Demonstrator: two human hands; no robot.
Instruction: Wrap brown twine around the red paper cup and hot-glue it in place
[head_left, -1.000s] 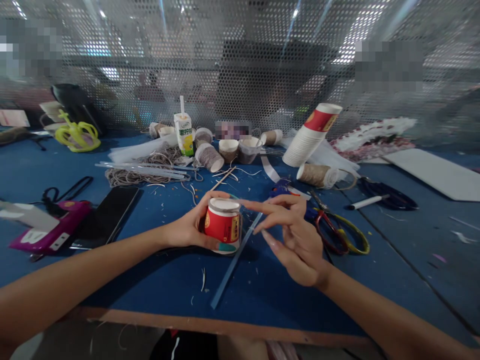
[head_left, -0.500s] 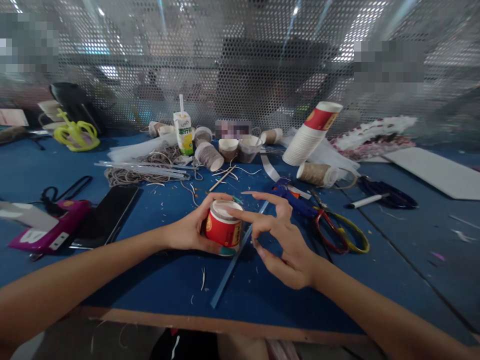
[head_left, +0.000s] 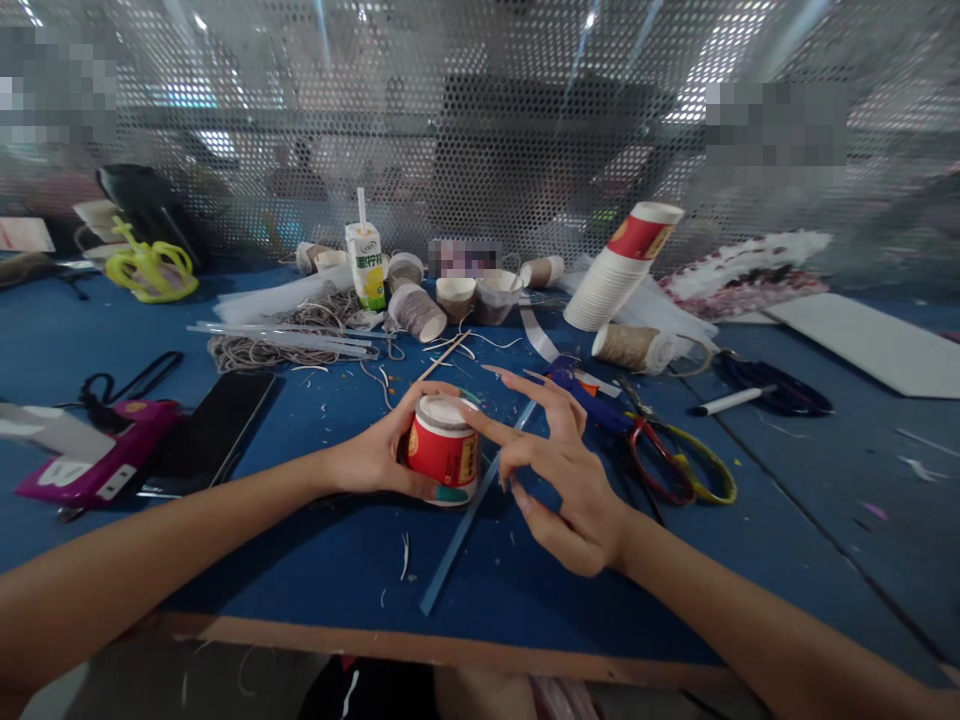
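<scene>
A red and white paper cup (head_left: 444,455) stands bottom up on the blue table, with a greyish ring around its top rim. My left hand (head_left: 382,448) wraps round it from the left, the thumb with its teal nail across the front. The index finger of my right hand (head_left: 566,475) reaches to the cup's upper right edge. That hand's other fingers are spread and hold nothing. A clear glue stick (head_left: 469,535) lies between the cup and my right hand. Just beyond are a blue glue gun (head_left: 585,395) and red and yellow scissors (head_left: 664,460).
At the left lie a phone (head_left: 217,430) and a purple packet (head_left: 101,455). Behind are tangled cord (head_left: 285,345), a drink carton (head_left: 366,265), several cord-wrapped cups (head_left: 418,313) and a leaning cup stack (head_left: 611,285). A marker (head_left: 735,401) and white board (head_left: 877,345) lie right.
The cup has tipped or turned slightly in my left hand and shifted a little left. My right index finger still reaches its rim; the other fingers moved only slightly.
</scene>
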